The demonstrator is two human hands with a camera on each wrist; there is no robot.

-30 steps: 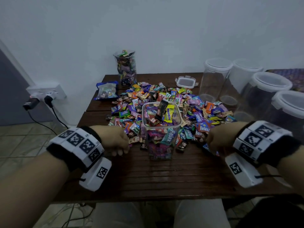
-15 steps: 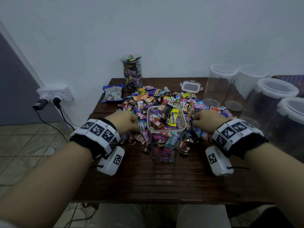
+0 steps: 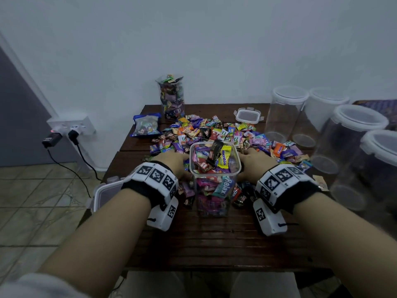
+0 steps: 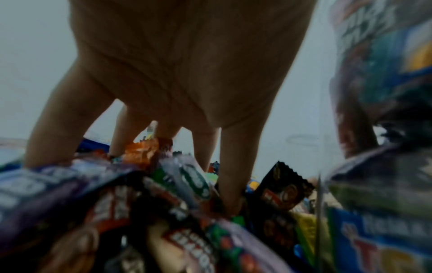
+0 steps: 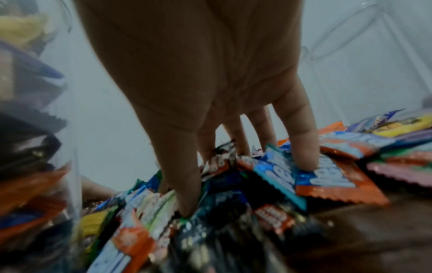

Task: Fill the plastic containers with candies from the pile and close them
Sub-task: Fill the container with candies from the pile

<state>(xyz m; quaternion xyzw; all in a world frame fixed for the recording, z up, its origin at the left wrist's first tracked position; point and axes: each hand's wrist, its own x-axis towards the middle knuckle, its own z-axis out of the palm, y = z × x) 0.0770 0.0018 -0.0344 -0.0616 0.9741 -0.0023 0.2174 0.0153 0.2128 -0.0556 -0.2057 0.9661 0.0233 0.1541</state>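
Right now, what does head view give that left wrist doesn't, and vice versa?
Head only: the right hand, the open top of the square container heaped with candies, the empty jars, a loose lid at the back, the filled container by the wall.
Left wrist only: the underside of the left hand, fingers spread and dug into wrappers.
Both: the left hand, the candy pile, the square container's clear wall.

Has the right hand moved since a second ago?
Yes. The right hand has gone forward and inward from the near edge of the candy pile to beside the open container.
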